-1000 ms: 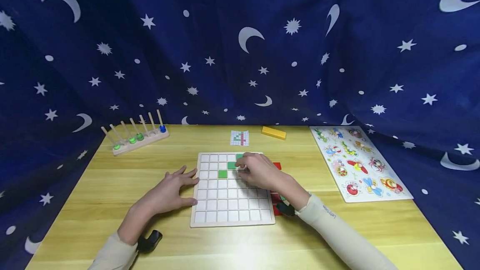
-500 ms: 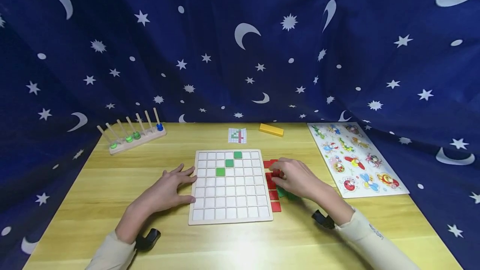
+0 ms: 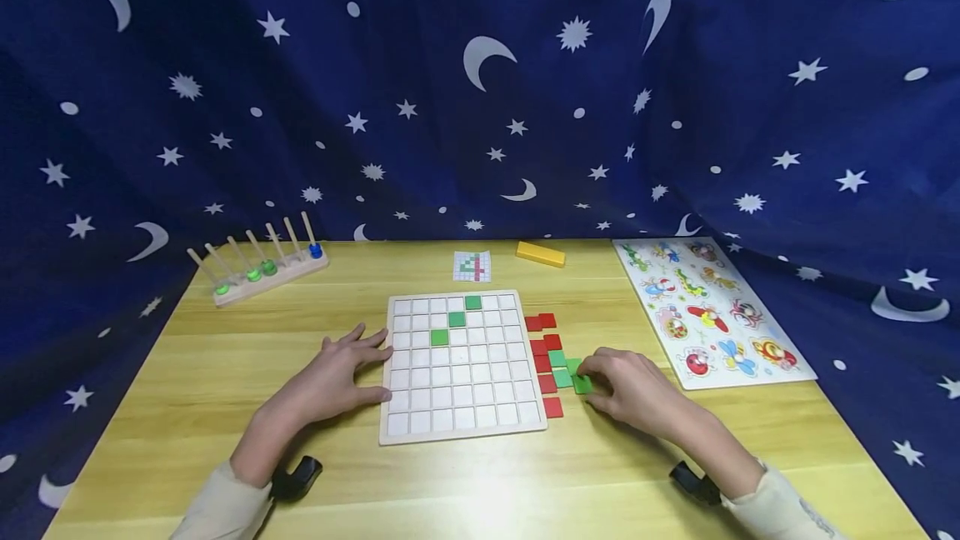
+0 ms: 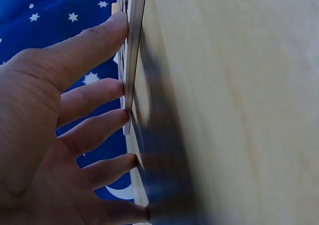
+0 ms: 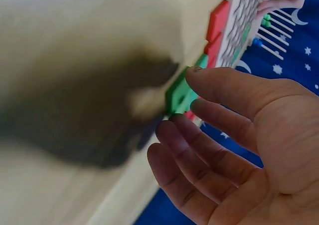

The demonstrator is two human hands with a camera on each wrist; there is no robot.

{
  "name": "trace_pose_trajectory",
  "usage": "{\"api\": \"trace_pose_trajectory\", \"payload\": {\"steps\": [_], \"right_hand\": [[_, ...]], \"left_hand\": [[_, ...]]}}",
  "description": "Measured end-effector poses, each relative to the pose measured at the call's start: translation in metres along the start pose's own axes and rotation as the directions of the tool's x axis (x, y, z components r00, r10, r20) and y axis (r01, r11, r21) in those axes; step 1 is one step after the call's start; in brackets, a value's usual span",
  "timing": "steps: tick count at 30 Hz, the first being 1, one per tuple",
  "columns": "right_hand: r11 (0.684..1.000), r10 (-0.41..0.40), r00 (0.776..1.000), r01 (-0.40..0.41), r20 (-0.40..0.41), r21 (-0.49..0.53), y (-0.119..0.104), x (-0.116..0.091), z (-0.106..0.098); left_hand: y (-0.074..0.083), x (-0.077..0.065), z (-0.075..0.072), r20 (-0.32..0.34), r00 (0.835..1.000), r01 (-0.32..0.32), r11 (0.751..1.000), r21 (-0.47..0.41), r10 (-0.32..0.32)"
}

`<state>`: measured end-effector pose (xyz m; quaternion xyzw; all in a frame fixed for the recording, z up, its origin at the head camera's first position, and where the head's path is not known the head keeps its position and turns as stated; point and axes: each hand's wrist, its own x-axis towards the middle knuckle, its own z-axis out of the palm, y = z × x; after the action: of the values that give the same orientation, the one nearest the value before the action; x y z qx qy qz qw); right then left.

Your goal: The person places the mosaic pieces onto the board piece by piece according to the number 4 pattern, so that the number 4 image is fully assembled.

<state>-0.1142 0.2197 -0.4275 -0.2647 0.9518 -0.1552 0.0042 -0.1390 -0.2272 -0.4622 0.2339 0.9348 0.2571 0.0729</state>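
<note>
My left hand (image 3: 333, 377) spreads its fingers along the left edge of a wooden grid board (image 3: 459, 436), thumb and fingertips touching the edge. Three green tiles lie in a diagonal on the board's white squares, with one green tile (image 3: 439, 337) lowest. To the right of the board my right hand (image 3: 630, 386) has thumb and index tips at opposite sides of a green tile (image 3: 582, 385) near the table. The right wrist view shows this green tile (image 5: 175, 94) just beyond the thumb and index tips, the other fingers curving loosely below.
Several red tiles, one a red tile (image 3: 552, 407), lie by the board's right edge with more green tiles. A pattern card (image 3: 472, 267), a yellow block (image 3: 540, 254), a peg rack (image 3: 273, 279) and an insect puzzle board (image 3: 637, 290) stand farther back.
My right hand has left the top of the grid board, passed over the red tiles and moved right and nearer to the green tiles. The left hand stays at the board's edge.
</note>
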Motion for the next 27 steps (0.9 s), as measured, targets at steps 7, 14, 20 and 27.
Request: {"api": "trace_pose_trajectory", "payload": {"steps": [7,14,20,27], "right_hand": [[1.0,-0.003,1.0,0.003,-0.023,-0.007,0.0015,-0.0017,0.0055],[1.0,0.027,0.999,-0.027,-0.04,-0.01,0.0017,-0.0047,0.0084],[1.0,0.025,0.998,-0.026,-0.057,-0.012,0.001,-0.0075,0.0078],[1.0,-0.015,0.996,0.016,-0.092,0.02,-0.006,0.0019,0.0061]], "left_hand": [[-0.0002,-0.0015,0.0005,0.002,1.0,0.008,1.0,-0.019,-0.008],[0.0002,-0.0002,-0.0016,0.004,1.0,-0.006,1.0,-0.018,0.006],[0.0005,0.0002,-0.0027,0.017,1.0,-0.008,0.999,-0.036,0.009],[0.0002,-0.0004,-0.0031,0.032,0.999,0.004,0.999,-0.05,-0.002]]}}
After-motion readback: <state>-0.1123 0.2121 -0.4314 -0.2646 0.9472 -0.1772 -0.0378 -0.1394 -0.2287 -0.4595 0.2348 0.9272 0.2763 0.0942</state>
